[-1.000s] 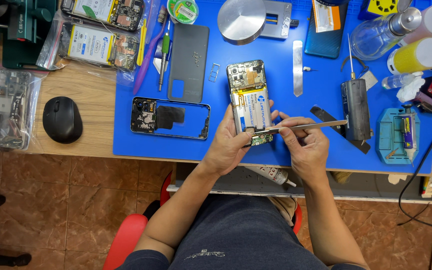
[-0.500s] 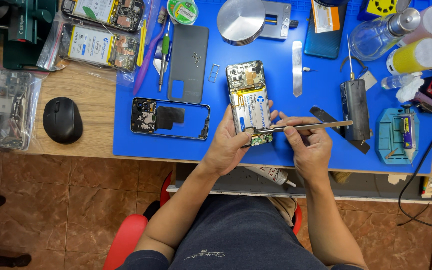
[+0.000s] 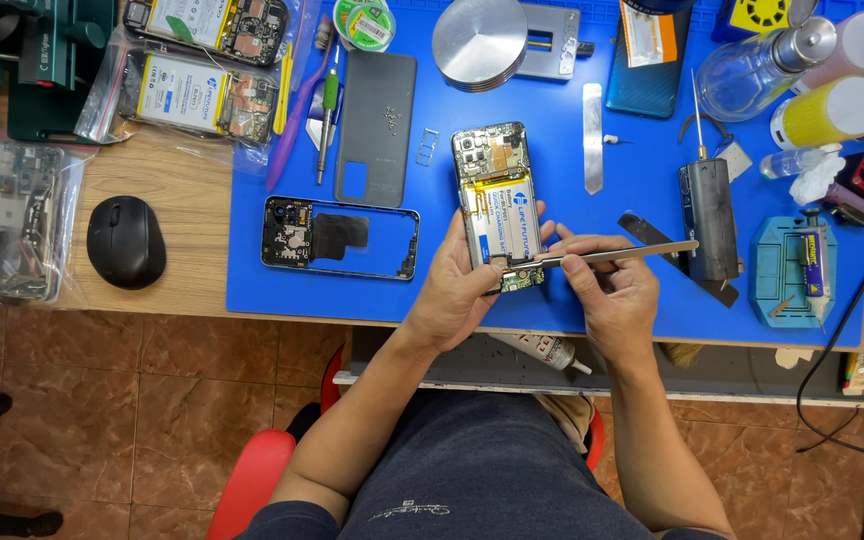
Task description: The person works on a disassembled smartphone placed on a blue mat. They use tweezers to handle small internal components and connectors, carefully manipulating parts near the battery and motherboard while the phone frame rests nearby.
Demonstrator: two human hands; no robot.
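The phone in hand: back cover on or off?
Off. The phone shows its bare battery and circuit board; a grey back cover lies apart on the blue mat.

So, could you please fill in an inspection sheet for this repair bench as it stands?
Surface: blue mat on a wooden desk.
Job's things: opened phone; metal tweezers tip at its lower end.
Clutter: grey back cover, phone frame, mouse, bottles.
Grippers: left hand holds phone; right hand holds tweezers.
Cables: black cable at right.
Surroundings: tiled floor, red chair.
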